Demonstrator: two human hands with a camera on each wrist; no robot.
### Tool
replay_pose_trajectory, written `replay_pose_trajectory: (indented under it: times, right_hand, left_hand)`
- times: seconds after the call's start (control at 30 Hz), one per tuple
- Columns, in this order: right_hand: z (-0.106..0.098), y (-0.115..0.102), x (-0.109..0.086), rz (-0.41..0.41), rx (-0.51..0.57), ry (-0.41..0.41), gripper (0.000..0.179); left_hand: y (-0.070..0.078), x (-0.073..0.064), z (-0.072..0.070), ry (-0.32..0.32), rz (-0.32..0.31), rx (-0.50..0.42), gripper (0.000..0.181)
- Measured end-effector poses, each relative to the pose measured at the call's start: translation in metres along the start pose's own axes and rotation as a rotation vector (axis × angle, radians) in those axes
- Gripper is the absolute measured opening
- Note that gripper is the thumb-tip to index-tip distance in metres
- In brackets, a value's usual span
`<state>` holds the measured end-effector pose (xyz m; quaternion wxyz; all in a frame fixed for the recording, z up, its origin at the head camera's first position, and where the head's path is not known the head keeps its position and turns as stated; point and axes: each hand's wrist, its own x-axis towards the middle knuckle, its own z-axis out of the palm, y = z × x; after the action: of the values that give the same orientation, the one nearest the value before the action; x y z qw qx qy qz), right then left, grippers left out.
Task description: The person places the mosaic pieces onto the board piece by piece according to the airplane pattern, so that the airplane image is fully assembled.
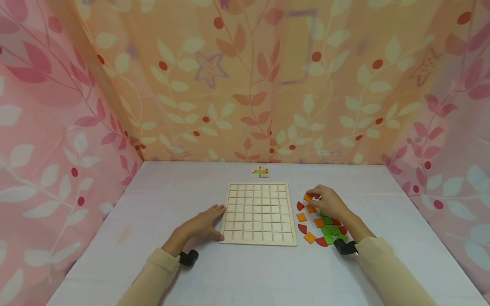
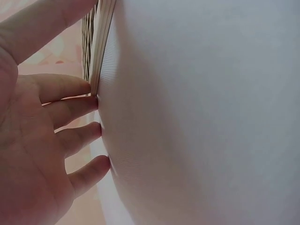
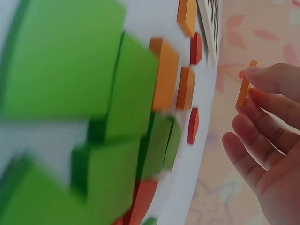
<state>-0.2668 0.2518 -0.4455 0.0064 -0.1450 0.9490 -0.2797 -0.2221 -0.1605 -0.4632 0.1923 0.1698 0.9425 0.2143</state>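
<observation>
A pale wooden board [image 1: 258,215] with a grid of square recesses lies flat on the table; none of its cells holds a tile. My left hand [image 1: 204,222] is spread along the board's left edge, its thumb near the front corner. In the left wrist view the fingers [image 2: 77,110] are fairly straight, some of them touching the board's side [image 2: 104,44]. Between thumb and fingertips my right hand [image 1: 329,204] pinches an orange square tile [image 3: 245,86], raised above the table. Below that hand lie loose orange squares [image 1: 301,217], green tiles [image 1: 326,230] and red quarter-circle tiles [image 1: 302,228].
Behind the board lies a small picture card [image 1: 260,170] showing a coloured pattern on a grid. The white table [image 1: 249,276] is enclosed by patterned cloth at the back [image 1: 245,85] and both sides. Each wrist carries a black camera [image 1: 189,257].
</observation>
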Motion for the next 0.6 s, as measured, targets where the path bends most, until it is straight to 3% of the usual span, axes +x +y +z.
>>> replay_pose_trajectory:
  times: [0.6]
  right_hand:
    - [0.021,-0.032,0.013,-0.102,-0.026,-0.090,0.030]
  left_hand:
    - [0.000,-0.001,0.002,0.021,0.017,0.003,0.097]
